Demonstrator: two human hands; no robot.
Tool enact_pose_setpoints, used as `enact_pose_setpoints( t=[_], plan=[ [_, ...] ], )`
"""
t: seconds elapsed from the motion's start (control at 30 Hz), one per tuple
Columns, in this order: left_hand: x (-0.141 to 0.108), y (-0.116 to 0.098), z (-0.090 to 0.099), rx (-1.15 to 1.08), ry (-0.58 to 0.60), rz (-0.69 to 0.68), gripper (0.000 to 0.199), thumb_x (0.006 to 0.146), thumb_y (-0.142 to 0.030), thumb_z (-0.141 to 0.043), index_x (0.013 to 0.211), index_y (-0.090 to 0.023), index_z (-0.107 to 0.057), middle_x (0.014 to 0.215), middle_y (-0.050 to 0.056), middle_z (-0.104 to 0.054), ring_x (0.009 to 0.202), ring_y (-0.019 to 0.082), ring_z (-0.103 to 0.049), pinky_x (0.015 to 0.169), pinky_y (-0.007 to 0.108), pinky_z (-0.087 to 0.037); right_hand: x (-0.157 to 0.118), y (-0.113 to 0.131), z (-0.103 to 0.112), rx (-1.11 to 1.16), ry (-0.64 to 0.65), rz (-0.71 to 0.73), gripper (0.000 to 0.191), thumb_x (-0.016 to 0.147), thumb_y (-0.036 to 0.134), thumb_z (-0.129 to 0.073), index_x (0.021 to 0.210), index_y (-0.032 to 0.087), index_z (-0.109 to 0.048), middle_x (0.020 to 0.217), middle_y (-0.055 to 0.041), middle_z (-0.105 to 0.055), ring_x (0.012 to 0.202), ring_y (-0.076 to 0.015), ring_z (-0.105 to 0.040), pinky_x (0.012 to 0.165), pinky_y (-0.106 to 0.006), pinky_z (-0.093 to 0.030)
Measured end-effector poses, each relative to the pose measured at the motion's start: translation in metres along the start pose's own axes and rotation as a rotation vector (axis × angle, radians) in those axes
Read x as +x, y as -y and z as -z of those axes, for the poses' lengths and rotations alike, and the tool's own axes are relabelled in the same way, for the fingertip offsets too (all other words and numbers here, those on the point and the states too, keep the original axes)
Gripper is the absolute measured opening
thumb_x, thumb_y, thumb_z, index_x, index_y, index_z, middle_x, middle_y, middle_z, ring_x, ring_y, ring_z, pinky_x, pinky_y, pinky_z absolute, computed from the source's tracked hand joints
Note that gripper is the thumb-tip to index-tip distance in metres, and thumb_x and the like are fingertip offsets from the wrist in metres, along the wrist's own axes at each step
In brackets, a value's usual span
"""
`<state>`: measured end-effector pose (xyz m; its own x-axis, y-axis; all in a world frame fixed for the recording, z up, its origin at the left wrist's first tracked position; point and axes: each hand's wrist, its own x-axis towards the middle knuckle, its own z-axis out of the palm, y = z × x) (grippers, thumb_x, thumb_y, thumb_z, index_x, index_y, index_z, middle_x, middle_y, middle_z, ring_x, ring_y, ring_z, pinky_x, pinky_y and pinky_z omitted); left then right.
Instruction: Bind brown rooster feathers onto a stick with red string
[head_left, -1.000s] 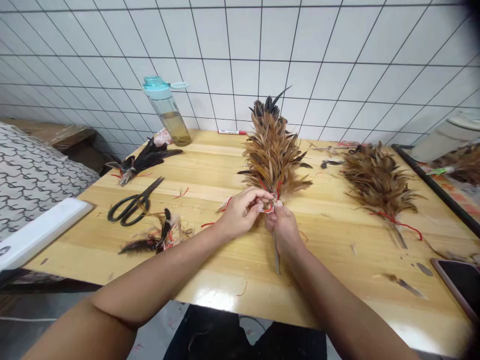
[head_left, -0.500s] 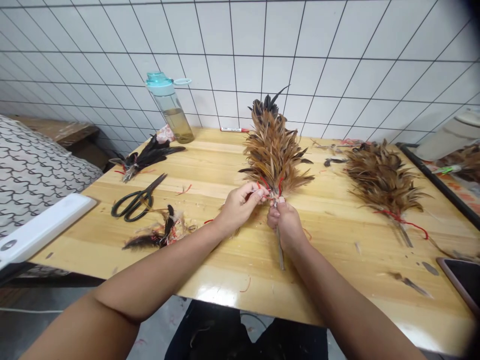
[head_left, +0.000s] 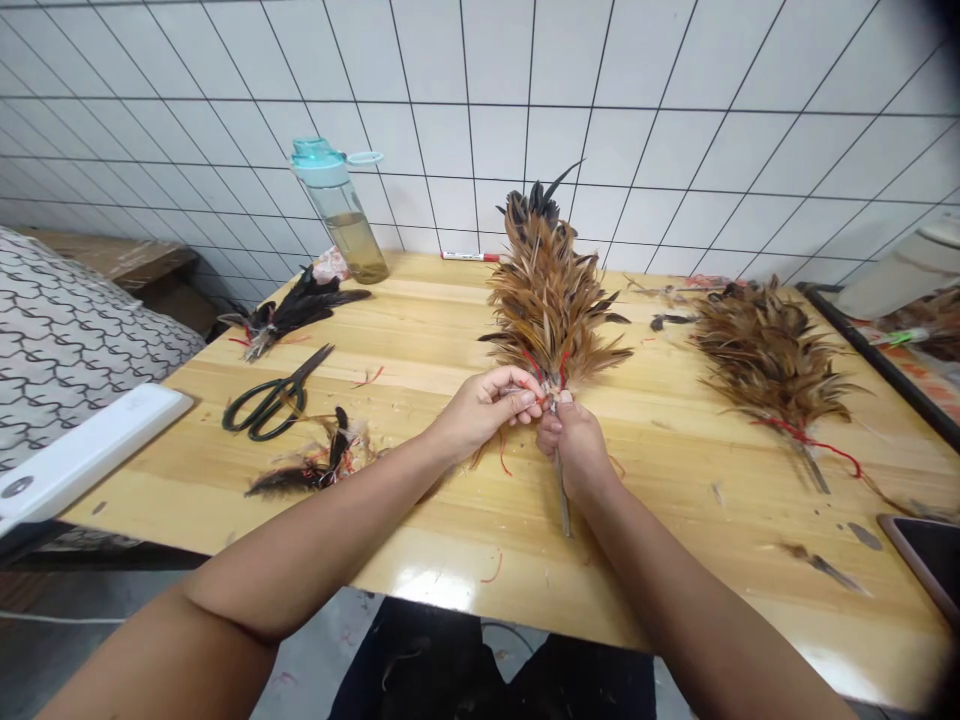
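Observation:
A dense bundle of brown and black rooster feathers (head_left: 549,290) stands upright on a thin stick (head_left: 562,505), bound low down with red thread (head_left: 541,368). My right hand (head_left: 581,445) is closed around the bundle's base and the stick. My left hand (head_left: 487,412) sits against it, with its fingertips pinching at the binding. The thread's exact path between my fingers is hidden. A second feather bundle (head_left: 772,365), tied with red thread, lies on the table to the right, apart from both hands.
The wooden table (head_left: 660,520) holds black scissors (head_left: 270,408), loose dark feathers (head_left: 315,465), a black feather bunch (head_left: 292,312), a red marker (head_left: 469,257), a water bottle (head_left: 339,208) and a phone (head_left: 926,555). A tiled wall stands behind. A white board (head_left: 90,450) lies at the left edge.
My left hand has shifted right, closer to the binding, and a strand of red thread now hangs below it. The view has tilted slightly, with the table sitting a little higher.

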<state>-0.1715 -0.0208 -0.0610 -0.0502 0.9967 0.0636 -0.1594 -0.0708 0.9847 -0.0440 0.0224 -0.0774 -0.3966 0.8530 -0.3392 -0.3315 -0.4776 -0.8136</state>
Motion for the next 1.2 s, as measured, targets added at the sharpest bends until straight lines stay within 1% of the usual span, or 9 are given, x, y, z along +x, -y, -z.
enact_pose_setpoints(
  t=[0.1,0.17,0.3,0.47,0.57,0.67,0.83,0.97,1.2],
  plan=[
    [0.0,-0.003,0.004,-0.144,0.054,0.083,0.027,0.07,-0.033,-0.077,0.082,-0.014,-0.063,0.071,0.0,-0.064,0.058,0.005,-0.054,0.058,0.019,-0.041,0.0,0.001,0.0,-0.009,0.006,-0.009,0.03,0.088,0.041,-0.052,0.069,0.019,-0.044,0.045,0.0099,-0.031,0.035,-0.0036,-0.021,0.037,-0.017,-0.015],
    [0.0,-0.006,0.007,-0.168,0.086,0.11,0.026,0.067,-0.031,-0.079,0.079,-0.013,-0.064,0.072,0.001,-0.065,0.058,0.005,-0.053,0.058,0.019,-0.04,0.0,0.002,0.0,-0.014,0.019,-0.013,0.03,0.087,0.042,-0.053,0.069,0.019,-0.044,0.045,0.01,-0.031,0.035,-0.0039,-0.021,0.037,-0.017,-0.016],
    [-0.001,-0.009,0.011,-0.024,0.069,0.08,0.019,0.07,-0.025,-0.075,0.079,-0.012,-0.065,0.074,0.002,-0.065,0.063,0.007,-0.056,0.063,0.021,-0.043,-0.002,0.003,-0.001,-0.022,0.007,-0.002,0.03,0.088,0.041,-0.052,0.069,0.019,-0.043,0.045,0.01,-0.03,0.036,-0.0037,-0.02,0.037,-0.016,-0.016],
    [-0.001,-0.005,0.009,0.402,-0.106,-0.139,0.004,0.075,-0.017,-0.063,0.079,-0.014,-0.063,0.076,0.001,-0.065,0.065,0.009,-0.057,0.063,0.021,-0.043,-0.002,0.002,-0.003,-0.015,0.012,-0.011,0.029,0.091,0.038,-0.047,0.07,0.019,-0.044,0.045,0.0105,-0.029,0.035,-0.0034,-0.018,0.037,-0.016,-0.014],
    [-0.002,-0.005,0.004,0.626,-0.196,-0.312,0.009,0.077,-0.013,-0.059,0.085,-0.016,-0.063,0.078,0.001,-0.066,0.069,0.01,-0.059,0.065,0.021,-0.045,-0.002,0.002,-0.003,-0.012,0.037,-0.016,0.029,0.091,0.041,-0.048,0.072,0.019,-0.044,0.045,0.0107,-0.029,0.035,-0.0033,-0.018,0.037,-0.016,-0.013],
    [-0.003,-0.005,0.001,0.785,-0.249,-0.465,0.017,0.081,-0.013,-0.057,0.096,-0.017,-0.063,0.088,0.003,-0.069,0.076,0.011,-0.063,0.071,0.023,-0.047,-0.002,0.003,-0.001,-0.01,0.068,0.004,0.03,0.09,0.043,-0.049,0.072,0.019,-0.044,0.046,0.0105,-0.029,0.036,-0.0034,-0.018,0.038,-0.017,-0.015],
    [-0.001,-0.001,0.002,1.022,-0.287,-0.666,0.012,0.086,-0.016,-0.053,0.089,-0.019,-0.065,0.084,0.003,-0.069,0.079,0.014,-0.062,0.074,0.025,-0.046,-0.004,0.004,0.0,0.013,0.119,-0.021,0.029,0.089,0.043,-0.05,0.074,0.019,-0.045,0.048,0.0103,-0.028,0.037,-0.0042,-0.018,0.039,-0.017,-0.018],
    [0.001,0.003,0.002,0.979,-0.277,-0.721,0.014,0.087,-0.013,-0.051,0.088,-0.019,-0.064,0.083,0.003,-0.068,0.08,0.013,-0.061,0.074,0.024,-0.045,-0.007,0.005,-0.003,0.034,0.129,-0.055,0.029,0.092,0.04,-0.047,0.073,0.019,-0.045,0.048,0.01,-0.028,0.037,-0.0042,-0.018,0.039,-0.017,-0.018],
    [0.005,0.007,0.003,0.837,-0.155,-0.669,0.01,0.086,-0.015,-0.054,0.085,-0.018,-0.064,0.082,0.002,-0.068,0.076,0.012,-0.061,0.071,0.023,-0.045,-0.008,0.009,-0.007,0.074,0.086,-0.101,0.03,0.097,0.03,-0.034,0.071,0.018,-0.042,0.046,0.0104,-0.027,0.036,-0.0036,-0.016,0.038,-0.016,-0.016]
  ],
)
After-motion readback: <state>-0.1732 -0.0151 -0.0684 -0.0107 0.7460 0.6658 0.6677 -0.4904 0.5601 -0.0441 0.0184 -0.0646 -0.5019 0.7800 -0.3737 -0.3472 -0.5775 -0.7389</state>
